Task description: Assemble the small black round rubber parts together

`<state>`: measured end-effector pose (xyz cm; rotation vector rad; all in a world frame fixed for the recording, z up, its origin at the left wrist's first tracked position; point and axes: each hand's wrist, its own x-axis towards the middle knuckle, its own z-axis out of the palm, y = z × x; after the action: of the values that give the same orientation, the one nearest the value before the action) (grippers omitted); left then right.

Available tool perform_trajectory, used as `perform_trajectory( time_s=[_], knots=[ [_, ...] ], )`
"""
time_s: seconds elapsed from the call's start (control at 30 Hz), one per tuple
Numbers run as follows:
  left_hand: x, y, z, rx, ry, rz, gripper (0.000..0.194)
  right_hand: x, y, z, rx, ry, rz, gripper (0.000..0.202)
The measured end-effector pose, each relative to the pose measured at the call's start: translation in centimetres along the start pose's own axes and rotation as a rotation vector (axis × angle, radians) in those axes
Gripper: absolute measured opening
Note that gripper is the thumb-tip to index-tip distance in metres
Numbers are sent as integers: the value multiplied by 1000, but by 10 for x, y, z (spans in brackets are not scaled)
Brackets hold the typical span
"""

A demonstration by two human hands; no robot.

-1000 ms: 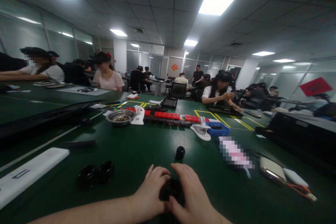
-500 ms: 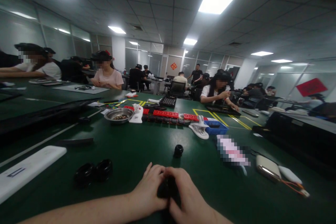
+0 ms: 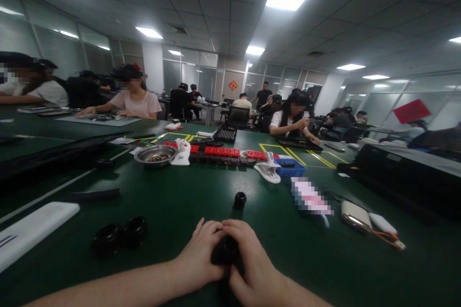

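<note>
Both my hands close around a dark black part point(image 3: 226, 251) low in the middle of the view; its full shape is hidden by my fingers. My left hand point(image 3: 200, 249) wraps it from the left, and my right hand point(image 3: 252, 259) curls over it from the right, fingertips meeting at the top. Just beyond them a small black ring-shaped part point(image 3: 239, 200) stands on the green table point(image 3: 201, 192). To the left lie two larger glossy black rings, one point(image 3: 107, 239) touching or close beside the other point(image 3: 135, 230).
Farther back are a metal bowl point(image 3: 155, 155) of small pieces, white clamps point(image 3: 182, 152), a red strip point(image 3: 221, 151) and a blue bin point(image 3: 291, 168). A white slab point(image 3: 39, 228) lies left; a cream power bank point(image 3: 355, 216) lies right. Other people sit around the table.
The whole scene has shifted slightly left and up as the camera turned. My hands stay around the black part, more of which now shows between them. Across the table, a person's arms have spread apart.
</note>
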<state>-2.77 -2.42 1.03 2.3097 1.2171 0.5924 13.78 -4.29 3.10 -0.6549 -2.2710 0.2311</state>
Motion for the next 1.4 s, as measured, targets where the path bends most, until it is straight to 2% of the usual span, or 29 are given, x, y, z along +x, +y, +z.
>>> perform_trajectory(
  time_s=[0.1,0.2,0.27,0.4,0.63,0.7,0.8,0.87,1.03,1.1,1.2,1.3,1.4],
  knots=[
    [1,-2,0,29,-29,-2,48,-2,3,3,-127,30,127,59],
    [1,-2,-2,40,-49,-7,50,-3,6,9,-168,4,258,57],
    [1,-1,-1,30,-45,-9,50,-3,6,10,-109,-11,220,55],
    [1,-5,2,28,-25,-1,55,-1,1,4,-32,-78,43,68],
    [1,-6,2,32,-29,22,49,-1,5,7,-125,-18,251,56],
    [2,-4,0,30,-33,14,49,-2,6,8,-67,-13,201,52],
    [2,-3,0,26,-26,11,50,-2,4,6,22,-21,49,58],
    [2,-4,2,33,-25,13,51,-1,2,3,1,-24,26,61],
    [2,-8,4,46,-25,14,47,2,3,4,-150,-20,296,55],
    [2,-7,3,31,-33,19,46,2,5,5,-143,-40,341,51],
    [2,-4,0,19,-32,12,48,1,5,4,-39,-57,247,46],
    [2,-3,-1,26,-39,6,51,0,4,2,-7,-61,100,61],
    [1,-2,-1,41,-46,2,49,1,5,3,-91,-19,141,64]
  ],
)
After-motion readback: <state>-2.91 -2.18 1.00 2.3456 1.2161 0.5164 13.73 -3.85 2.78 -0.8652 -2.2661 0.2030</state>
